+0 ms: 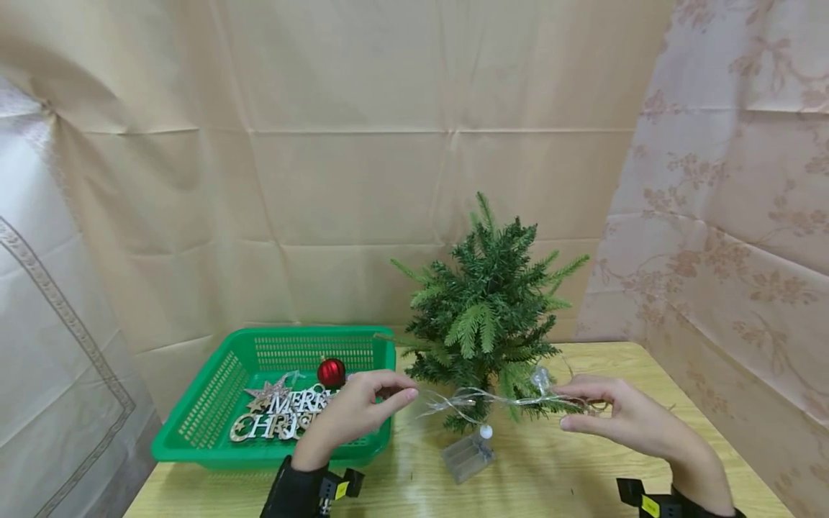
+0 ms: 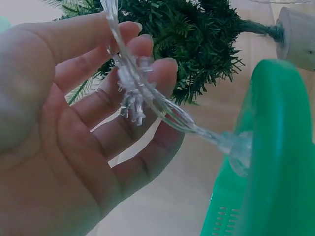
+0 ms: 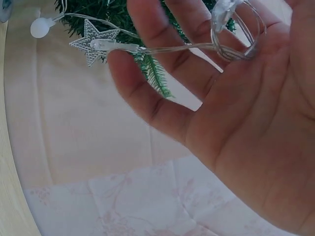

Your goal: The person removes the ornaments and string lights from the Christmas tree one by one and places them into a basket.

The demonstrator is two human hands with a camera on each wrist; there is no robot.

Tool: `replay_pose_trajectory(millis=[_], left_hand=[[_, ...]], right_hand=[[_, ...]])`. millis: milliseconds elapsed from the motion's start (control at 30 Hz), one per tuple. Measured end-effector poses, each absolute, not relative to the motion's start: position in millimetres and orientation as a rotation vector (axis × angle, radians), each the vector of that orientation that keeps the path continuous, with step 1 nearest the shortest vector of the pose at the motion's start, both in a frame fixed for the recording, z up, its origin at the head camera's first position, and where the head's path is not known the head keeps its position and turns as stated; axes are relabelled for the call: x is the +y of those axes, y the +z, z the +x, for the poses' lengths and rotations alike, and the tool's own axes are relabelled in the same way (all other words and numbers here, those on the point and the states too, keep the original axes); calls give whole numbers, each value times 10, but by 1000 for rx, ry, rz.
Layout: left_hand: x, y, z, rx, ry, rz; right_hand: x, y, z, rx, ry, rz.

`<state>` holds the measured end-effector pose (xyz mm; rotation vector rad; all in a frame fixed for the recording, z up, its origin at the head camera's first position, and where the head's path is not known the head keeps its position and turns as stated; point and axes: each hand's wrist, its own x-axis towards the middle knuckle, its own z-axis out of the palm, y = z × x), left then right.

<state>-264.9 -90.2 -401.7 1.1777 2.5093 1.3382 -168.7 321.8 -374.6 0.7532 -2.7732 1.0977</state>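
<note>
A clear-wired string of fairy lights [image 1: 505,398] stretches between my two hands, in front of a small green artificial Christmas tree [image 1: 479,309]. My left hand [image 1: 356,410] pinches its left end near the basket. In the left wrist view, a clear snowflake-shaped piece [image 2: 133,91] hangs before the fingers. On the right, my right hand [image 1: 637,417] holds the bunched, looped wires, which cross the palm in the right wrist view. A clear star [image 3: 89,43] and a white ball [image 3: 42,27] hang from the wire there. Below the strand lies a transparent battery box [image 1: 468,458].
At the left of the wooden table [image 1: 544,482] stands a green plastic basket [image 1: 194,439]. Inside are a red bauble [image 1: 331,373], white "Merry Christmas" lettering [image 1: 278,424] and a glittery star [image 1: 267,394]. Beige cloth [image 1: 337,180] hangs behind.
</note>
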Motion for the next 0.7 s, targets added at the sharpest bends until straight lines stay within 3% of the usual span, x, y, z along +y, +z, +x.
replay_pose_trajectory(millis=[467, 700], left_hand=[[-858, -4104, -2674, 2595, 1286, 1104], [-855, -4117, -2691, 2621, 1206, 1098]], right_hand=[[3218, -3740, -1683, -2613, 1161, 779], [3243, -3726, -1634, -2581, 1145, 649]])
